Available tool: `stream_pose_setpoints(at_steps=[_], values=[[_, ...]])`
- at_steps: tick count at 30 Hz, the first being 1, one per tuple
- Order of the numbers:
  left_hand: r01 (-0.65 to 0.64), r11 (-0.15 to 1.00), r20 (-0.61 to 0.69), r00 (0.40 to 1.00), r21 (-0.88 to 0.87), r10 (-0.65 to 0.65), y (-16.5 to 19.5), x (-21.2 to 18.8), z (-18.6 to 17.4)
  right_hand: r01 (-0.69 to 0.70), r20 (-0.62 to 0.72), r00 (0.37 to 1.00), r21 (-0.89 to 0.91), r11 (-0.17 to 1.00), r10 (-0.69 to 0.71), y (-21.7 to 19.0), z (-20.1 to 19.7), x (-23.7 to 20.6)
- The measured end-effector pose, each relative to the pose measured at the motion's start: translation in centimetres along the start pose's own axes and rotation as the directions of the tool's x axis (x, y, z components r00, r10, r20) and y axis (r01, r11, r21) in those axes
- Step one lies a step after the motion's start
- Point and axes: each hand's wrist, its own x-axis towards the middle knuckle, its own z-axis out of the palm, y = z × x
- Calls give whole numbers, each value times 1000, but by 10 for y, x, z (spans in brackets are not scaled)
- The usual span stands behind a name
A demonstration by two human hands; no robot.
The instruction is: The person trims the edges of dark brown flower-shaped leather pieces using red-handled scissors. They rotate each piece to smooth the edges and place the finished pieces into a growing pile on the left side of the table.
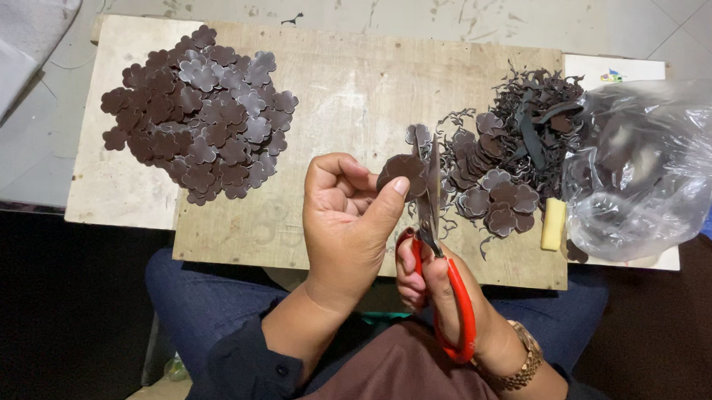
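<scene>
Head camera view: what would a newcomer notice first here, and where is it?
First, the red-handled scissors in the right hand, bottom centre, cutting a dark brown flower-shaped piece that the left hand pinches. Next, the large heap of brown flower-shaped pieces on the left of the wooden board. A smaller pile with curly trimmings lies right, beside a clear plastic bag.

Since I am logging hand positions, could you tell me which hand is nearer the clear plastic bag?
Right. The right hand, working the red-handled scissors, sits down-left of the clear plastic bag; the left hand is farther left.
</scene>
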Motion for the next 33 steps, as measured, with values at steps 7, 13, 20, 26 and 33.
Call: stream_pose_setpoints(at_steps=[7,13,20,26,33], values=[[1,999,10,1000,43,-2,7,4,-5,24,-5,1000,-248,968,-25,-7,-5,-4],[32,998,37,999,57,-34,15,5,-6,-8,7,1000,-244,970,10,-10,-6,-2],[79,997,65,995,-18,-78,13,7,-9,-72,130,989,-31,997,75,-9,-3,-5],[95,994,92,992,-57,-90,13,7,-8,-81,144,986,-31,996,85,-6,-7,-3],[96,995,121,988,19,-97,17,8,-7,-123,143,982,-15,992,123,-7,-8,-4]])
